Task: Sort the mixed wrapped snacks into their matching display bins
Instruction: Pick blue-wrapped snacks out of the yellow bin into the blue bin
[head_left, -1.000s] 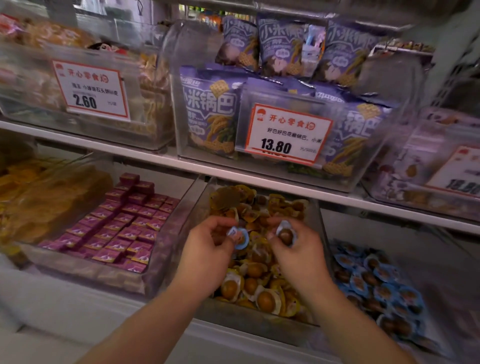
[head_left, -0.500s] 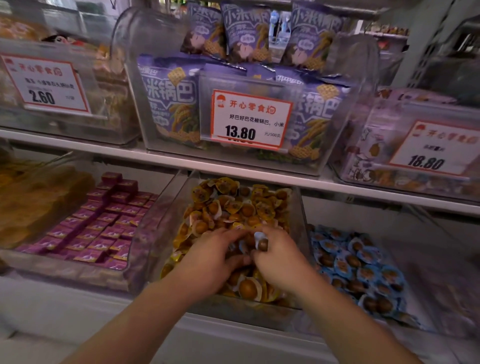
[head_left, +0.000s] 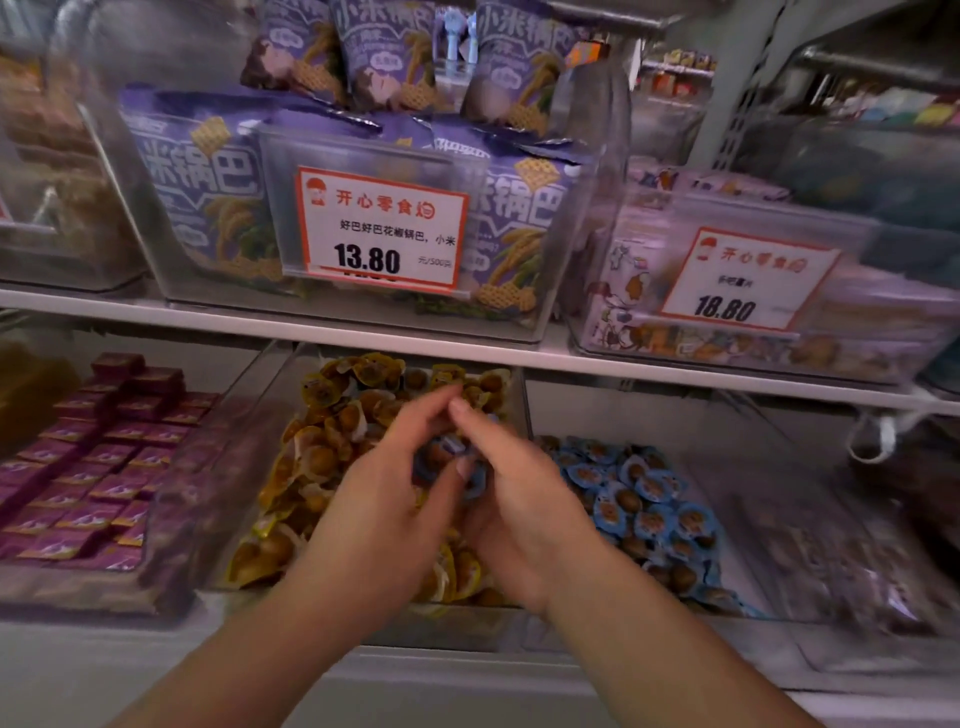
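Blue-wrapped snacks (head_left: 451, 462) sit bunched between the two hands in the head view, over the clear middle bin (head_left: 270, 415) of yellow-wrapped snacks (head_left: 317, 462). The left hand (head_left: 384, 499) pinches them from seven o'clock, thumb on the wrappers; the right hand (head_left: 519, 493) curls round them from four o'clock. Their fingertips meet at twelve o'clock, just below the white shelf edge (head_left: 623, 371), leaving little room above. At three o'clock a bin (head_left: 753, 467) holds matching blue-wrapped pieces (head_left: 639, 499); at nine o'clock lie magenta square packets (head_left: 98, 467). Overhead, a bin of purple rice-cracker bags (head_left: 208, 192) carries a 13.80 price tag (head_left: 379, 228).
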